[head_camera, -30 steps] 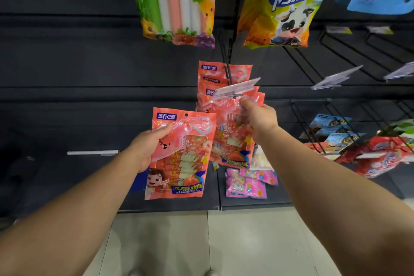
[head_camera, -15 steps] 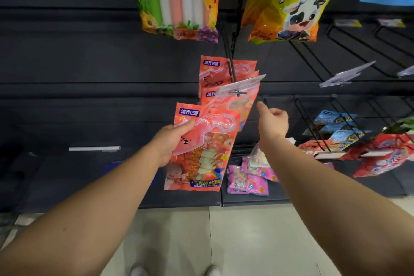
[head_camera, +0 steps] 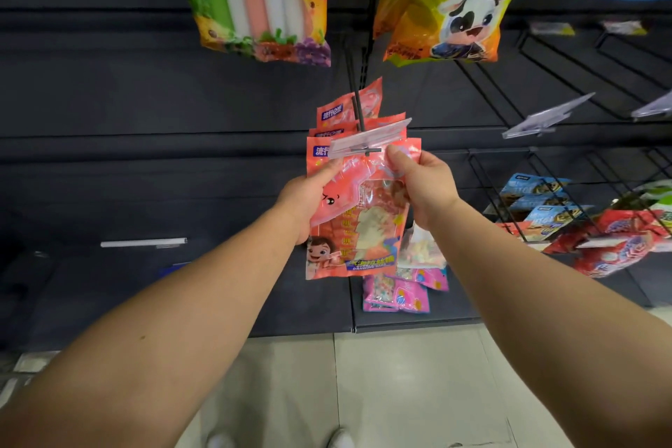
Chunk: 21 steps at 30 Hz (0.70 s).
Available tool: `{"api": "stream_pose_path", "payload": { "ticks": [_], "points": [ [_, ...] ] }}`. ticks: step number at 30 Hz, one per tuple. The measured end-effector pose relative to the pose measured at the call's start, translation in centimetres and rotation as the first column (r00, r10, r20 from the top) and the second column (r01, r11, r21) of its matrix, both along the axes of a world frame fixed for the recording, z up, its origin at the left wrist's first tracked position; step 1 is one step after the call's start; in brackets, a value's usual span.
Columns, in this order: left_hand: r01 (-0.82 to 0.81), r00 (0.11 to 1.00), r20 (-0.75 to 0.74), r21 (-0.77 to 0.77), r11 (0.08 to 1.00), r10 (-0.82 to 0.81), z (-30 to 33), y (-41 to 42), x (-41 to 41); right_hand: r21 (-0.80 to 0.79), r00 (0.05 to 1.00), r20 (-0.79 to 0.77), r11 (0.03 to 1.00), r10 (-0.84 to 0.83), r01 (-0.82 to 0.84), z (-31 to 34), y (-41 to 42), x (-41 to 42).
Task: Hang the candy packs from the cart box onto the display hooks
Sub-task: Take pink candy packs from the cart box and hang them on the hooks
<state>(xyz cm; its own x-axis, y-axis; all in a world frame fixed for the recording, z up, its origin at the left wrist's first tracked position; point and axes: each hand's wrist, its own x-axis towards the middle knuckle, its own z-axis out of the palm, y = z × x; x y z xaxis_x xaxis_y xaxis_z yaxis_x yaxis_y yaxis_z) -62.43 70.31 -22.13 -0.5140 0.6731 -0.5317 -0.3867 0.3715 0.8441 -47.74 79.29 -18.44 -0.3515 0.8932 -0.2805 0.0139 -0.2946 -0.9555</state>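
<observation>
Both hands hold one pink candy pack (head_camera: pixel 358 218) just under the tip of the display hook (head_camera: pixel 360 116): the left hand (head_camera: pixel 309 193) grips its left edge, the right hand (head_camera: pixel 423 184) pinches its top right corner. Light, limp and slick, the pack is probably best held near its top hole.

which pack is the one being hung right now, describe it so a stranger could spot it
Start at the black wire display hook in the middle of the dark shelving, with its clear plastic label holder. The salmon-pink plastic candy pack sits just below it. Unlike the matching packs behind it, both the left hand and right hand grip it.
</observation>
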Motion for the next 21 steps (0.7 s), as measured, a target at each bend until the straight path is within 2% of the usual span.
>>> {"api": "stream_pose_path", "payload": {
  "ticks": [4, 9, 21],
  "points": [
    [-0.034, 0.999, -0.016, -0.033, 0.999, 0.033, 0.18, 0.45, -0.1, 0.011, 0.999, 0.033, 1.0, -0.017, 0.017, 0.03, 0.17, -0.51],
    [0.008, 1.0, 0.016, -0.048, 0.999, -0.007, 0.16, 0.61, 0.45, -0.014, 0.997, 0.059, 0.999, -0.051, 0.051, -0.36, 0.11, -0.45],
    [-0.071, 0.997, 0.0, -0.045, 0.996, 0.071, 0.17, 0.65, 0.09, 0.112, 0.999, 0.044, 0.993, -0.028, 0.023, -0.07, 0.25, -0.79]
  ]
}}
